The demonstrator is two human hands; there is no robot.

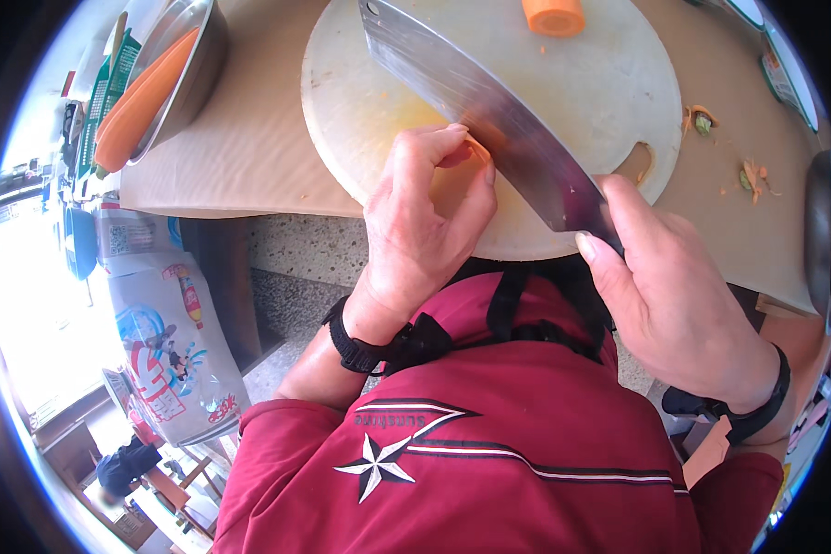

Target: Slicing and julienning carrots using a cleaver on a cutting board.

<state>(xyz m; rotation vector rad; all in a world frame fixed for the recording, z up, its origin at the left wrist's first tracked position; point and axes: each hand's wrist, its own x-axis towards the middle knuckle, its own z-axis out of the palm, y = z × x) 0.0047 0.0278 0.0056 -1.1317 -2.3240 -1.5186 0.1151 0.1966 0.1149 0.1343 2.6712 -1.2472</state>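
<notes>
My right hand [669, 286] is closed round the handle of a broad cleaver [489, 115], whose blade slants up and to the left across the round white cutting board [582, 102]. Just left of the blade, my left hand [425, 194] pinches a piece of carrot [476, 148] between thumb and fingers. That piece is mostly hidden by the fingers, and its far side lies against or close to the blade; I cannot tell which. A thick cut carrot chunk [554, 16] rests at the board's far edge.
A metal bowl [203, 69] at the far left holds whole carrots [148, 102]. Carrot trimmings [755, 178] and a stem end [703, 122] lie on the brown table [240, 175], right of the board. A dark pan [820, 231] stands at the right edge. Below left hangs a printed plastic bag [175, 342].
</notes>
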